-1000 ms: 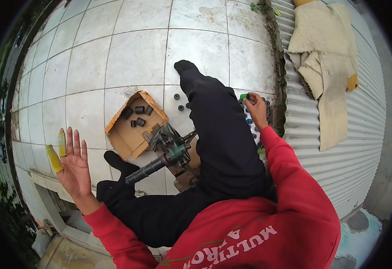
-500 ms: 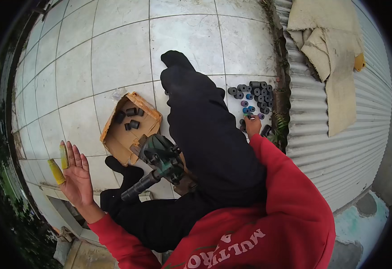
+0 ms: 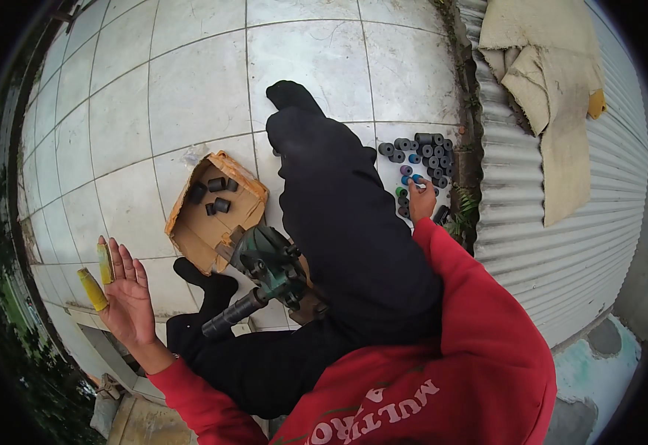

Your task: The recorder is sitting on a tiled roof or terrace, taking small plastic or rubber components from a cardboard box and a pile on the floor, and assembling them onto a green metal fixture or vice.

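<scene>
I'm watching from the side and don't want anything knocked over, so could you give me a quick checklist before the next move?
1. Left hand free: ok; it is raised, open and holding nothing, with yellow covers on two fingers.
2. Right hand at the small round pieces: ok; its fingertips are by the blue ones.
3. Right hand's grip on a piece: cannot tell; the hand hides it.
4. Right hand apart from the dark green machine: ok; a leg lies between them.
5. Cardboard box free of contents: not ok; black cylinders lie inside.
6. Machine's power off: cannot tell.
</scene>
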Motion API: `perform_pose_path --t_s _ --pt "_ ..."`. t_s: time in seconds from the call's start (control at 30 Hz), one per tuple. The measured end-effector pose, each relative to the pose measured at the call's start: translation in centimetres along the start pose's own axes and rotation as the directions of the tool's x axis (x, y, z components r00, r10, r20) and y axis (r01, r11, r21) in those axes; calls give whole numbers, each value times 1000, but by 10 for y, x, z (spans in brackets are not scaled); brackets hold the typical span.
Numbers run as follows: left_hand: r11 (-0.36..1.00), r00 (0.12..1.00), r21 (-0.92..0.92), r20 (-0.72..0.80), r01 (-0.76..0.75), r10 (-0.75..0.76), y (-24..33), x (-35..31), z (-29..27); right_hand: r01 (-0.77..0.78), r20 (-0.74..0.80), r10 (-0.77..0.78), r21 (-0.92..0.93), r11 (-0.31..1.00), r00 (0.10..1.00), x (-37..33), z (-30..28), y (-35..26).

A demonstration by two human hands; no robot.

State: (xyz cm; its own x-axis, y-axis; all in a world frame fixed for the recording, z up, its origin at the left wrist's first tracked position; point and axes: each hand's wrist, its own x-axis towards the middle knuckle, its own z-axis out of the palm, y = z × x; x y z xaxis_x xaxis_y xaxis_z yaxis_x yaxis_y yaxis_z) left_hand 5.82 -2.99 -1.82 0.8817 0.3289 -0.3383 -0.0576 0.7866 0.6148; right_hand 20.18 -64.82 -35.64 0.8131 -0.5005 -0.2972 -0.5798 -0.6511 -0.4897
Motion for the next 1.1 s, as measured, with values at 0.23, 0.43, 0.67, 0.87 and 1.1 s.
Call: perform_pose_path --t_s 0.23,0.43,0.67,0.87,1.1 --pt "999 999 -15 -21 -33 33 13 -8 -1 254 -67 -267 589 767 961 53 -44 -153" --pt "987 996 -141 -43 -81 76 14 9 0 614 255 -810 544 571 528 -11 -89 -406" --pt "973 953 47 -196 -225 230 22 18 11 969 932 -265 244 -44 -247 -91 10 -489" --pt "949 895 157 -321 -273 310 26 16 2 929 958 54 288 -234 -283 -82 127 -361" --pt "948 928 19 -198 -318 316 36 6 -6 921 905 -246 279 -272 -347 -94 171 -258"
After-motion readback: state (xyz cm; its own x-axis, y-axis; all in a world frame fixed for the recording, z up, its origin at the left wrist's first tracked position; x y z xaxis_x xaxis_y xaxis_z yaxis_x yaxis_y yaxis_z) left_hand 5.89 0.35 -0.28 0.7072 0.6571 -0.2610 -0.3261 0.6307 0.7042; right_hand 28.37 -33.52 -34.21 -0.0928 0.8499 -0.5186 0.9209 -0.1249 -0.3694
